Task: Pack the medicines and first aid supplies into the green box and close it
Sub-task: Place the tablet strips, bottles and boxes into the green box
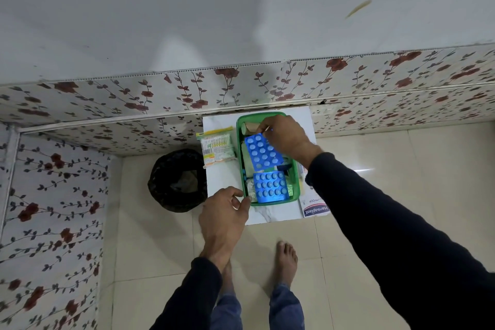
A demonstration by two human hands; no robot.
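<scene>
A green box (240, 126) stands open on a small white table (222, 179). My right hand (284, 135) pinches the far edge of a blue blister strip (263, 153) that lies tilted over the box's middle. A second blue blister strip (270, 186) lies flat in the near end, beside a silver foil strip (251, 188). A brown roll (249, 128) sits at the far end. My left hand (227, 209) holds the box's near left corner. A cotton swab pack (215, 146) lies left of the box and a Hansaplast packet (314, 207) lies right of it.
A black-lined bin (176, 179) stands on the tiled floor just left of the table. A floral-patterned wall runs behind the table and along the left. My bare feet (286, 260) are on the floor in front of the table.
</scene>
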